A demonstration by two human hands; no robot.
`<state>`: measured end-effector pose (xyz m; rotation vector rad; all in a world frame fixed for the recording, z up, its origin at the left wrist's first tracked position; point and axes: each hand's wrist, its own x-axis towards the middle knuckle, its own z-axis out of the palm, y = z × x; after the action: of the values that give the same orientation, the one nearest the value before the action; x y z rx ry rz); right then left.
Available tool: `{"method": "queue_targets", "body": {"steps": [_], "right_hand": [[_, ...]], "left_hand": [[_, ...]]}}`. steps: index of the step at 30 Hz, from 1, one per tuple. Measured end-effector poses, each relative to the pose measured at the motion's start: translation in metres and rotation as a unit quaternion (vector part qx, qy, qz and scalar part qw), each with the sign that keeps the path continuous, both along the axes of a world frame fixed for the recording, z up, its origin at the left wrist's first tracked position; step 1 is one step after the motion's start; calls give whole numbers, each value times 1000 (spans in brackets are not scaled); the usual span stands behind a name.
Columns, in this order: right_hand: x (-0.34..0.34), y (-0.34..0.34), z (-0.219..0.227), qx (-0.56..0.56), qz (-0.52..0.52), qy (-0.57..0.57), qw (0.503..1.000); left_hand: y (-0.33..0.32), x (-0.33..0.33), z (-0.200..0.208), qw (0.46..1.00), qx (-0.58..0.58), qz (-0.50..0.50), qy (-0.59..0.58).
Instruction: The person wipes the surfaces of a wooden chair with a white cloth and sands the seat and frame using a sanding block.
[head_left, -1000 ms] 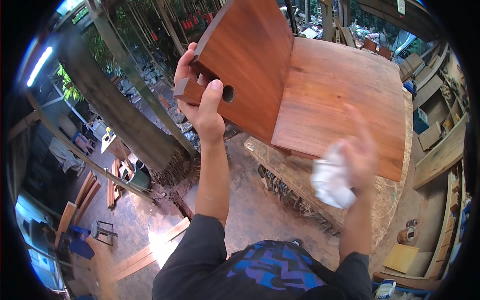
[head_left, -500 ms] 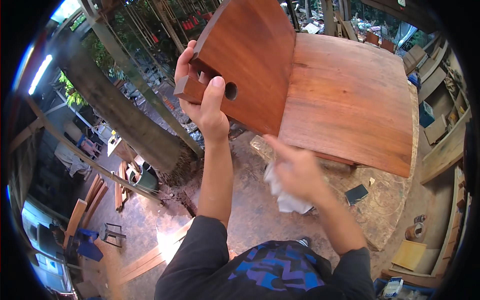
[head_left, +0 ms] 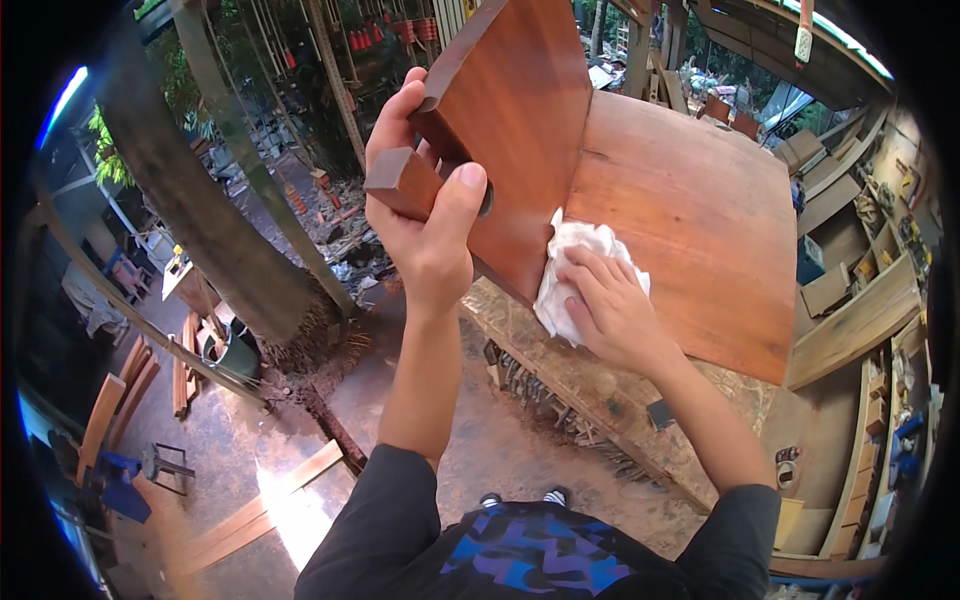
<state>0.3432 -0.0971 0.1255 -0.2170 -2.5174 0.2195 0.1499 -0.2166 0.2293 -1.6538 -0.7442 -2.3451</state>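
A reddish-brown wooden piece of two broad panels joined at an angle rests on the workbench. Its upright panel (head_left: 520, 120) rises at the left, and its wide curved panel (head_left: 690, 220) spreads to the right. With fingers behind and thumb in front, my left hand (head_left: 430, 215) grips the notched end of the upright panel, partly covering a round hole. My right hand (head_left: 615, 305) presses a crumpled white cloth (head_left: 585, 245) into the corner where the two panels meet. The fingers lie bent over the cloth.
The workbench (head_left: 600, 395) has a rough, worn top, with a small dark flat object (head_left: 660, 414) near my right forearm. A tree trunk (head_left: 205, 200) stands at the left. Planks (head_left: 265, 510) lie on the floor. Wood pieces line a shelf (head_left: 850, 470) at the right.
My right hand, blurred and pointing below the panels earlier, has come up with the white cloth to the joint. The view has shifted; my left hand keeps its grip.
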Motion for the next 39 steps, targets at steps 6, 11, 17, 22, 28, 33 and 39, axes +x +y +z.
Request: {"method": "queue_targets", "body": {"steps": [6,11,17,22,28,33,39], "right_hand": [[-75,146,18,194,-204,54,958],[-123,251,82,199,-298,44,933],[-92,179,29,213,-204,50,954],[54,51,9,131,-44,-126,982],[204,291,18,299,-394,-90,864],[109,361,71,343,-458,-137,809],[-148,244,73,194,-330,134,914]], "left_hand": [[-8,12,-6,999,3,-38,-20],[-14,15,-10,999,16,-42,-23],[7,6,-4,999,5,-34,-17],[5,6,5,999,-1,-29,-21],[0,16,2,999,10,-38,-28],[1,16,-6,999,4,-37,-22],[-22,15,-7,999,3,-16,-30]]}}
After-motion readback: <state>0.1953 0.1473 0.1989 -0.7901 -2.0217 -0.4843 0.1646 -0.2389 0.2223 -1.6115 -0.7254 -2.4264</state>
